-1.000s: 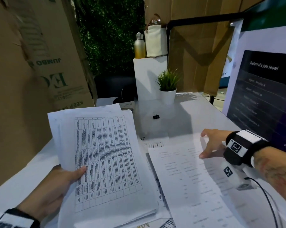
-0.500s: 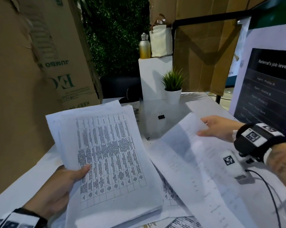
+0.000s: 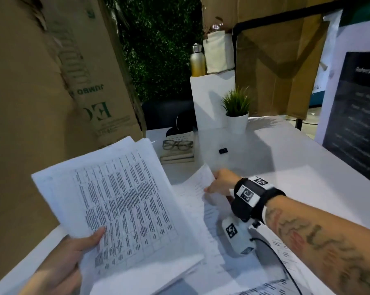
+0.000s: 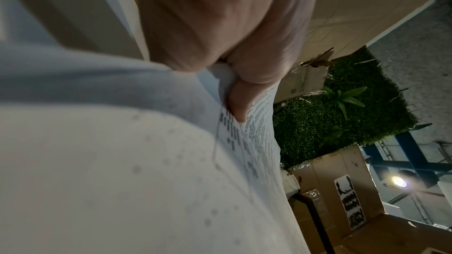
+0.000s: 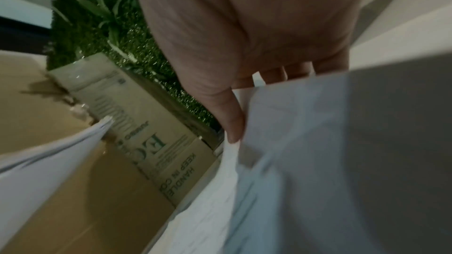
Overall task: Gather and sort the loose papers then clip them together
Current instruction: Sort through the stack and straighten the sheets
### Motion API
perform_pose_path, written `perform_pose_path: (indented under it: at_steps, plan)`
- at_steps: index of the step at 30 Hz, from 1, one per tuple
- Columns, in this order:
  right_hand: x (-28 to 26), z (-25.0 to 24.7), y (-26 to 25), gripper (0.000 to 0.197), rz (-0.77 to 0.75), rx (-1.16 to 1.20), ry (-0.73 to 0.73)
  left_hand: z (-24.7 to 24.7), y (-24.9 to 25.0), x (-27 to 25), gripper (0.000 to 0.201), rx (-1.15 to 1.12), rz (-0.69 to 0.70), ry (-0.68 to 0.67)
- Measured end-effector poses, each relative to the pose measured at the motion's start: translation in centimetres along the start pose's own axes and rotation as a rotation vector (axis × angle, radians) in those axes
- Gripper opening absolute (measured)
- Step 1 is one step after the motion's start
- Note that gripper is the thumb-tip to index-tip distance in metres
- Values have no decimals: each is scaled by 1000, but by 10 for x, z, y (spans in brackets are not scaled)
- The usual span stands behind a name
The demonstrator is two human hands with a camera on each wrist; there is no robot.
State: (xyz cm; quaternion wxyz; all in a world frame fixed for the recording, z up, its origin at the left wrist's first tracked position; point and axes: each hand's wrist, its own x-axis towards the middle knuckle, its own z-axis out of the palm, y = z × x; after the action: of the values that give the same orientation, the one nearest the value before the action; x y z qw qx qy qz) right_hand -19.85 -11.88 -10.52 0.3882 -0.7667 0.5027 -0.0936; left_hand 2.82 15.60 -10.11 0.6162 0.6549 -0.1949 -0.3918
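My left hand (image 3: pixel 73 256) holds a stack of printed sheets (image 3: pixel 124 209) raised over the white table (image 3: pixel 307 156), thumb pressed on the top page with its table of text. In the left wrist view the thumb (image 4: pixel 239 101) pinches the stack's edge (image 4: pixel 259 142). My right hand (image 3: pixel 220 184) pinches the far edge of a single printed sheet (image 3: pixel 214 226), lifted beside the stack; the right wrist view shows the thumb (image 5: pixel 232 119) on that sheet (image 5: pixel 305 161). More loose papers (image 3: pixel 286 254) lie flat beneath. A small black binder clip (image 3: pixel 223 150) sits farther back on the table.
Behind the papers, glasses (image 3: pixel 177 144) rest on a small pile of books (image 3: pixel 176 157). A potted plant (image 3: pixel 237 109) stands at the back, before a white pedestal (image 3: pixel 209 99) with a bottle (image 3: pixel 197 60). Cardboard boxes (image 3: pixel 52 81) wall the left; a poster board (image 3: pixel 356 107) stands right.
My right hand has lifted the single sheet off the table and swung it left toward the stack. The left hand keeps the stack raised, tilted a little more.
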Motion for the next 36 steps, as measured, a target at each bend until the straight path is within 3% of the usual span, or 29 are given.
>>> perform_pose_path:
  at_steps: [4, 12, 20, 28, 32, 35, 36]
  plan:
    - [5, 18, -11, 47, 5, -53, -42, 0, -3, -4, 23, 29, -27, 8]
    - [4, 19, 7, 36, -100, 110, -49, 22, -6, -17, 17, 88, 37, -20]
    - [-24, -73, 36, 48, -339, 655, 326, 9, -21, 8, 37, -122, -22, -38]
    - [-51, -161, 68, 33, -338, 851, 472, 10, -10, 25, 32, -138, 77, 52]
    - [-62, -174, 75, 48, -406, 999, 508, 12, 0, 26, 30, -71, 146, 80]
    - [-60, -173, 74, 22, -420, 1089, 466, 20, 4, 28, 31, -64, 153, 48]
    - [-57, -170, 73, 23, -408, 1099, 454, 24, 4, 28, 30, -61, 146, 29]
